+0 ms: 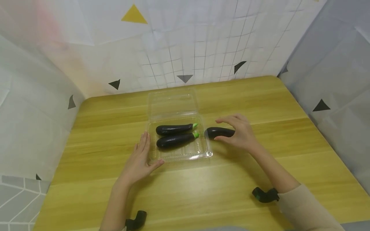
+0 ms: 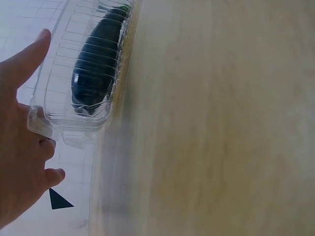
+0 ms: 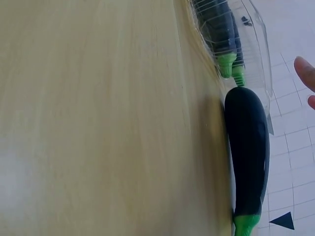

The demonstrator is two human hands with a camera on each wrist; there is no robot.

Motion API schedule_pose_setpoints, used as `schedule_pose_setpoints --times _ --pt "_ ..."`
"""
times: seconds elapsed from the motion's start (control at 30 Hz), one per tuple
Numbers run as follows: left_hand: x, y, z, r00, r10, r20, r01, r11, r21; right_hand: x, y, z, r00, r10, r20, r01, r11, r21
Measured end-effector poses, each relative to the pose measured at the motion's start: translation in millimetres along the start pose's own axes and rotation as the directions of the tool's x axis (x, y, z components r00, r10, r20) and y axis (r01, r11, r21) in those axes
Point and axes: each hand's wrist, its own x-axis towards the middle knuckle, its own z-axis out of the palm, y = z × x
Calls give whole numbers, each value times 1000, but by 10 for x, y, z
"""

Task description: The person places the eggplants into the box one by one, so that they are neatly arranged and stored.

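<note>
A clear plastic clamshell box [image 1: 203,150] lies on the table with its lid [image 1: 172,102] folded back. Two dark eggplants [image 1: 173,129] with green stems rest side by side in the base, stems pointing right. Along the box's left side lie the straight fingers of my left hand [image 1: 138,165], its thumb at the front edge. Another eggplant [image 3: 246,147] lies on the table just right of the box, its green stem showing in the right wrist view. Over it is my right hand [image 1: 242,133], thumb and fingers spread apart to either side, partly hiding it from the head camera.
The wooden table [image 1: 185,192] carries all of this. White patterned sheets [image 1: 208,41] stand behind it and at both sides. A black curved mount [image 1: 264,195] is on the right wrist, and another black mount [image 1: 136,220] on the left.
</note>
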Motion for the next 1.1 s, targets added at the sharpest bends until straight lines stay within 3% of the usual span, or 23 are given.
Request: schedule_pose_setpoints --times 0.33,0.63,0.9,1.1 --pt "14 8 1 1000 8 4 -8 1000 -9 -26 35 -166 1000 -8 -14 7 999 -34" --pt "6 5 -2 1000 8 -1 -8 1000 -7 -119 132 -284 1000 14 27 -12 998 -65" --pt "-20 5 -13 1000 -6 9 6 1000 -15 -169 197 -336 1000 -28 10 29 994 -101" --pt "-5 1 8 1000 2 6 -2 1000 -11 -239 212 -359 999 28 36 -25 995 -97"
